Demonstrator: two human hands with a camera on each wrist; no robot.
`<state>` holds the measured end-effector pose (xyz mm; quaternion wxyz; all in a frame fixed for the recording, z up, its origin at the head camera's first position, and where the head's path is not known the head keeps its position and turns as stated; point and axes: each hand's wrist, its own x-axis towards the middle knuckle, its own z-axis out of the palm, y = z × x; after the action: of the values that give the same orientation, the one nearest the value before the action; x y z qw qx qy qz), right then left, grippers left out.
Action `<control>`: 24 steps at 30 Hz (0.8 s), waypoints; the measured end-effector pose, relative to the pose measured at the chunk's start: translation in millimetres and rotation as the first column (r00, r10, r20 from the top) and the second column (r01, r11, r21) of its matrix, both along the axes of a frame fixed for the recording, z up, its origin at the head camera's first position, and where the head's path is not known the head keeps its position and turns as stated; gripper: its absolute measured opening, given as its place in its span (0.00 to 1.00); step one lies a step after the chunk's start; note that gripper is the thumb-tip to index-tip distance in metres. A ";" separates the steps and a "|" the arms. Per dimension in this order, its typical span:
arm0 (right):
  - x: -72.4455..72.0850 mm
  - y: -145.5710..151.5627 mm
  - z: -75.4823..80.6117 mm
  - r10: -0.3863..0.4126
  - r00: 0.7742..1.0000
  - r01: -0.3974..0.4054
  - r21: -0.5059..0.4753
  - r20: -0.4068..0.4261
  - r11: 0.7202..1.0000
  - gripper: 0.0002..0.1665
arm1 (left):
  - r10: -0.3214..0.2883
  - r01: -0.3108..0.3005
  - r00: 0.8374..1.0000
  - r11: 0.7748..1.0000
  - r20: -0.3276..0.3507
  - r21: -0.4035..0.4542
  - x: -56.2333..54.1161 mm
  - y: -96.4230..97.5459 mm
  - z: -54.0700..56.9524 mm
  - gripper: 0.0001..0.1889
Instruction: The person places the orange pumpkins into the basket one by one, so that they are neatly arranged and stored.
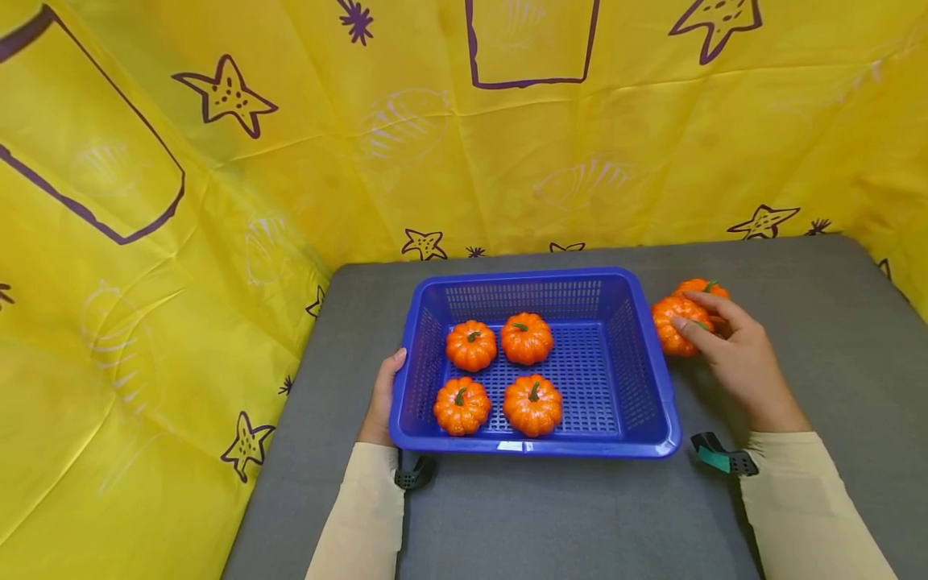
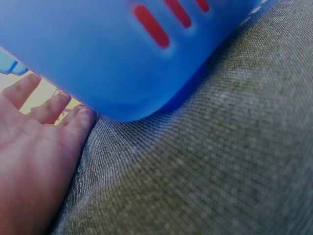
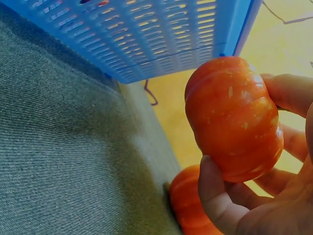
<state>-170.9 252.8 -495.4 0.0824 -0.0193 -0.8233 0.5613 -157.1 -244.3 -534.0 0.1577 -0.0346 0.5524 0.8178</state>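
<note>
A blue plastic basket (image 1: 536,445) with slotted walls rests on the grey table, holding several small orange toy pumpkins with green stems. My left hand (image 1: 382,395) lies along its left side; in the left wrist view the fingers (image 2: 49,105) extend nearly straight against the outer wall. Just outside the right wall, my right hand (image 1: 739,354) grips another toy pumpkin (image 1: 674,326) between thumb and fingers. The right wrist view shows this pumpkin (image 3: 234,120) raised off the table, close to the basket. One more pumpkin (image 1: 702,286) sits behind it, partly hidden by the held one.
Grey cloth covers the table (image 1: 536,515). Yellow fabric (image 1: 471,177) printed with starfish and fish hangs along the back and both sides. Inside the basket, the pumpkins stand in the left and middle part, and bare floor (image 1: 587,370) shows at the right.
</note>
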 end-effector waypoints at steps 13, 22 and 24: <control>-0.1 2.5 4.6 -0.020 0.999 0.019 -0.022 -0.036 1.000 0.32 | 0.002 -0.002 1.000 1.000 0.000 -0.001 -0.3 0.0 0.4 0.40; 2.8 2.6 10.3 -0.030 0.999 0.030 -0.008 -0.045 1.000 0.33 | 0.010 -0.010 1.000 1.000 0.008 0.001 -0.1 0.1 0.1 0.40; 3.5 2.5 12.1 -0.032 0.998 0.032 -0.005 -0.049 0.999 0.33 | 0.012 -0.012 1.000 1.000 0.011 0.003 -0.1 0.0 -0.5 0.40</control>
<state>-167.4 255.3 -483.4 0.1114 -0.0191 -0.8194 0.5619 -157.3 -244.3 -534.5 0.1560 -0.0421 0.5499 0.8195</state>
